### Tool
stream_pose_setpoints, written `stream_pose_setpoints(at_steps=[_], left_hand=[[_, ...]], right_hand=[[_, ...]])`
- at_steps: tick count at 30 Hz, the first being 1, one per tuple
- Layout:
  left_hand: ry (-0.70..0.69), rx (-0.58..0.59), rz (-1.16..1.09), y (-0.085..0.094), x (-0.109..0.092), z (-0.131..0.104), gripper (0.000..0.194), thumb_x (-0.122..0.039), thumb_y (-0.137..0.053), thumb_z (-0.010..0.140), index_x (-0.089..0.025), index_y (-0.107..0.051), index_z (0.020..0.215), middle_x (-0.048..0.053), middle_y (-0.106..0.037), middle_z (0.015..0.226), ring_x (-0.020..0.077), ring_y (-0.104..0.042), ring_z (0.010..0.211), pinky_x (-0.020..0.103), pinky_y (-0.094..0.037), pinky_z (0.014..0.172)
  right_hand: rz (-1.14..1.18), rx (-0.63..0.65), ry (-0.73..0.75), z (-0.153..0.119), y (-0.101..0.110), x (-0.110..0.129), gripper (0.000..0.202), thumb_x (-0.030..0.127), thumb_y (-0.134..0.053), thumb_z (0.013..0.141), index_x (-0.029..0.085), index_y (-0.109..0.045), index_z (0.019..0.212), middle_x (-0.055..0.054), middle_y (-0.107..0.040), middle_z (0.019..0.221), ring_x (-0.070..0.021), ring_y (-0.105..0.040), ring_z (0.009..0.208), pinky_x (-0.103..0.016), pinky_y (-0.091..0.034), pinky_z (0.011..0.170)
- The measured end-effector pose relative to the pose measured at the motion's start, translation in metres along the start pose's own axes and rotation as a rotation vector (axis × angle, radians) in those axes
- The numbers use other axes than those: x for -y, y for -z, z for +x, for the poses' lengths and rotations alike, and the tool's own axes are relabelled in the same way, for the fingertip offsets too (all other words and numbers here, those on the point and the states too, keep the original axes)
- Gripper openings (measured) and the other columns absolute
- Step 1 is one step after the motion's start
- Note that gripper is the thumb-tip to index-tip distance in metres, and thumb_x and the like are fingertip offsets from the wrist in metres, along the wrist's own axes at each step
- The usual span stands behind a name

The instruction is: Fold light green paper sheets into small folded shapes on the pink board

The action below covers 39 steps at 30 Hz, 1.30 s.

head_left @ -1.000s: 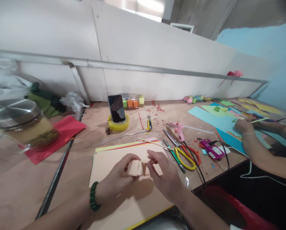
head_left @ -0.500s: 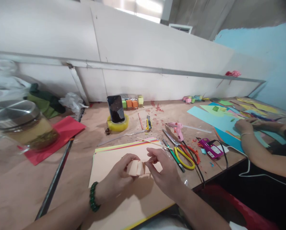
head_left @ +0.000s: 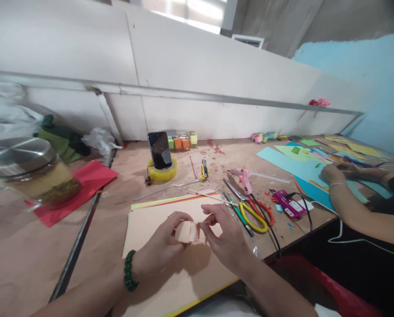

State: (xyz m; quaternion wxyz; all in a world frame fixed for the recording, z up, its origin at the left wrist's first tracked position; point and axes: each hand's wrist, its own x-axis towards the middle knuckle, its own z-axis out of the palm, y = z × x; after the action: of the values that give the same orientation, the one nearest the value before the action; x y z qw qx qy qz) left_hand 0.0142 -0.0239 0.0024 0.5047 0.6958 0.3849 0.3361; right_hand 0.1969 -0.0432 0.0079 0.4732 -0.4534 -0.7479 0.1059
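A small folded peach paper piece is gripped between the thumb and fingers of my left hand. My right hand pinches the piece's right edge with thumb and forefinger; the fingertips hide part of that edge. Both hands are above a stack of coloured paper sheets, the top one peach. Just beyond the stack lies a thin wooden stick. Beside my right hand are scissors with yellow handles and a green-handled tool.
A pink glue gun, a utility knife and a purple power strip lie on the table. A phone leans on a yellow tape roll. At left is a glass jar. Another person's hands work at right.
The view has shifted slightly. Around the right edge of the peach piece my right fingers have moved a little, and the flap there sits differently.
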Motion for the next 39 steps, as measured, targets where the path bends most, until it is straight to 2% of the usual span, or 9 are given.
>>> stream_pose_setpoints(at_steps=[5, 10, 11, 14, 18, 21, 26, 32, 39], left_hand=[[0.009, -0.002, -0.015, -0.001, 0.003, 0.000, 0.024, -0.028, -0.058, 0.073, -0.021, -0.056, 0.095, 0.005, -0.062, 0.092, 0.0216, -0.056, 0.083, 0.032, -0.044, 0.075], [0.028, 0.007, -0.087, 0.003, 0.001, 0.002, 0.026, -0.029, -0.062, 0.073, -0.020, -0.054, 0.096, 0.003, -0.060, 0.088, 0.0202, -0.054, 0.080, 0.031, -0.044, 0.072], [0.029, -0.002, -0.117, 0.004, 0.000, 0.002, 0.027, -0.030, -0.063, 0.073, -0.020, -0.054, 0.096, 0.003, -0.059, 0.087, 0.0199, -0.054, 0.079, 0.030, -0.044, 0.072], [0.028, -0.010, -0.207, 0.006, -0.003, 0.002, 0.029, -0.031, -0.065, 0.073, -0.020, -0.053, 0.097, 0.003, -0.060, 0.090, 0.0204, -0.056, 0.083, 0.030, -0.044, 0.073], [0.023, 0.007, -0.235, 0.006, -0.002, 0.001, 0.033, -0.032, -0.066, 0.074, -0.020, -0.052, 0.101, 0.003, -0.061, 0.091, 0.0205, -0.057, 0.084, 0.030, -0.045, 0.074], [0.011, 0.006, -0.184, 0.006, -0.001, 0.001, 0.032, -0.031, -0.065, 0.074, -0.019, -0.052, 0.101, 0.003, -0.060, 0.090, 0.0193, -0.055, 0.082, 0.030, -0.045, 0.073], [0.016, -0.003, -0.158, 0.007, -0.002, 0.001, 0.033, -0.032, -0.063, 0.074, -0.019, -0.052, 0.102, 0.003, -0.059, 0.088, 0.0187, -0.053, 0.080, 0.029, -0.045, 0.072], [0.022, 0.001, -0.142, 0.007, -0.003, 0.001, 0.032, -0.029, -0.062, 0.073, -0.019, -0.052, 0.101, 0.003, -0.059, 0.089, 0.0194, -0.054, 0.081, 0.030, -0.045, 0.072], [0.009, 0.018, -0.137, 0.007, 0.001, 0.000, 0.031, -0.029, -0.063, 0.075, -0.019, -0.052, 0.102, 0.002, -0.058, 0.089, 0.0185, -0.053, 0.080, 0.030, -0.044, 0.073]], right_hand=[[-0.009, -0.010, 0.015, 0.001, 0.000, 0.001, 0.036, 0.004, -0.051, 0.082, 0.022, -0.052, 0.112, -0.003, -0.060, 0.091, -0.0124, -0.062, 0.066, -0.026, -0.056, 0.062], [-0.036, -0.007, 0.104, 0.000, 0.014, 0.010, 0.026, 0.012, -0.053, 0.089, 0.022, -0.054, 0.113, -0.010, -0.061, 0.108, -0.0214, -0.061, 0.101, -0.037, -0.054, 0.085], [-0.035, -0.017, 0.127, 0.000, 0.018, 0.012, 0.024, 0.013, -0.054, 0.089, 0.022, -0.055, 0.111, -0.010, -0.062, 0.106, -0.0215, -0.061, 0.101, -0.037, -0.054, 0.085], [0.000, 0.000, 0.161, -0.002, 0.022, 0.015, 0.017, 0.018, -0.059, 0.088, 0.022, -0.056, 0.105, -0.005, -0.063, 0.088, -0.0186, -0.061, 0.083, -0.031, -0.054, 0.074], [0.066, 0.103, 0.067, -0.004, 0.017, 0.013, 0.016, 0.026, -0.063, 0.087, 0.022, -0.058, 0.101, -0.003, -0.064, 0.083, -0.0178, -0.059, 0.077, -0.029, -0.051, 0.066], [0.120, 0.161, 0.008, -0.003, 0.014, 0.010, 0.005, 0.021, -0.058, 0.089, 0.021, -0.060, 0.094, -0.002, -0.062, 0.080, -0.0169, -0.058, 0.077, -0.028, -0.049, 0.066], [0.135, 0.227, 0.010, -0.003, 0.016, 0.010, 0.011, 0.016, -0.049, 0.092, 0.020, -0.060, 0.089, -0.003, -0.060, 0.080, -0.0168, -0.057, 0.078, -0.028, -0.047, 0.067], [0.168, 0.193, 0.016, -0.004, 0.014, 0.008, 0.010, 0.014, -0.054, 0.089, 0.021, -0.061, 0.091, -0.003, -0.059, 0.085, -0.0166, -0.058, 0.082, -0.028, -0.050, 0.073], [0.176, 0.125, 0.157, -0.005, 0.012, 0.005, 0.020, 0.005, -0.052, 0.087, 0.021, -0.061, 0.096, -0.006, -0.066, 0.092, -0.0167, -0.060, 0.086, -0.030, -0.051, 0.076]])
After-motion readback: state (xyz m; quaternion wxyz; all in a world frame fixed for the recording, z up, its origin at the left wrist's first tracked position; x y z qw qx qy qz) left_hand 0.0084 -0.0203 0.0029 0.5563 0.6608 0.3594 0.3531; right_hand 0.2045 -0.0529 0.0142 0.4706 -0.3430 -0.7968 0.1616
